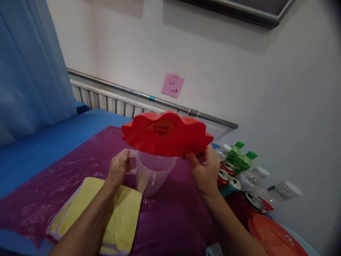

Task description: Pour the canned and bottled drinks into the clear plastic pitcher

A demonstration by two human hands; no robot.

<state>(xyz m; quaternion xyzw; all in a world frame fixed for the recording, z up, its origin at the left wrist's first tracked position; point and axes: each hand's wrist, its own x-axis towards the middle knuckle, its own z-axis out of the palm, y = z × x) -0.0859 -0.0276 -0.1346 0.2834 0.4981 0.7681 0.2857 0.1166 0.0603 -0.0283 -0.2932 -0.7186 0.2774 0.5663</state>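
My left hand is closed around the handle of a clear plastic measuring jug, which is upright over a purple plastic sheet. With my right hand I grip the near right edge of a red wavy-rimmed plate. The plate is tilted above the jug, hiding part of its mouth, and a small dark label shows on it. Whether plate and jug touch, I cannot tell. A folded yellow towel lies below my left hand, partly covered by my forearm.
To the right stand several drink cans, green-capped bottles and clear white-capped bottles. An orange lid-like disc lies at the lower right. Behind are a metal rail, a pink note on the wall and a blue curtain.
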